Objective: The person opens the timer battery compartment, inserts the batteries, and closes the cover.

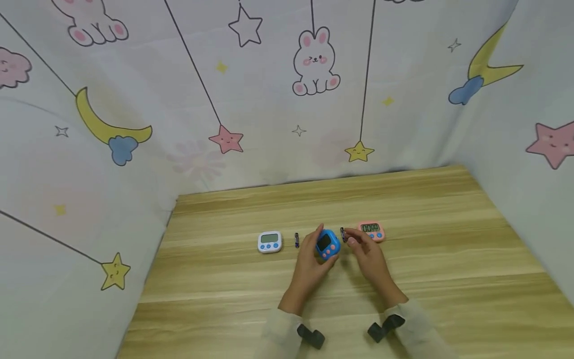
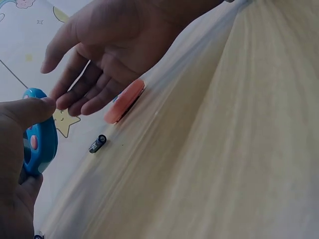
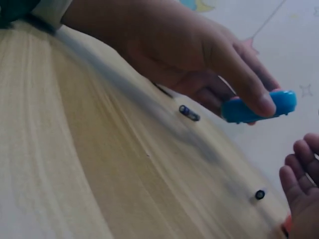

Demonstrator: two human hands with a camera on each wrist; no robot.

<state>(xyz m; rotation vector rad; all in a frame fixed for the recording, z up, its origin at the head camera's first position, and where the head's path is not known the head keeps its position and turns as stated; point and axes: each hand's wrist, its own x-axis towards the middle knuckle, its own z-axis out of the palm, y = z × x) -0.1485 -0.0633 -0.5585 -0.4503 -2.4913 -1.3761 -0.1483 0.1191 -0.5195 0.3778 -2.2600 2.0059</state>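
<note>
A blue digital timer (image 1: 332, 238) with a dark screen and pink buttons is gripped by its edges between the thumb and fingers of my left hand (image 1: 307, 264). In the right wrist view the timer (image 3: 285, 101) is held above the table. Just right of it, my right hand (image 1: 371, 259) has its fingers loosely extended and holds nothing. Those fingertips overlap a small battery (image 1: 343, 233) in the head view, but the left wrist view shows the battery (image 2: 97, 144) on the table below them. Behind the right hand lies a pink timer (image 1: 379, 234), partly covered.
A white timer (image 1: 270, 242) with blue buttons lies to the left. Another small battery (image 1: 297, 240) is on the wooden table (image 1: 211, 279), between that timer and my left hand. Cloth walls (image 1: 269, 99) with cartoon prints enclose the table at the back and sides.
</note>
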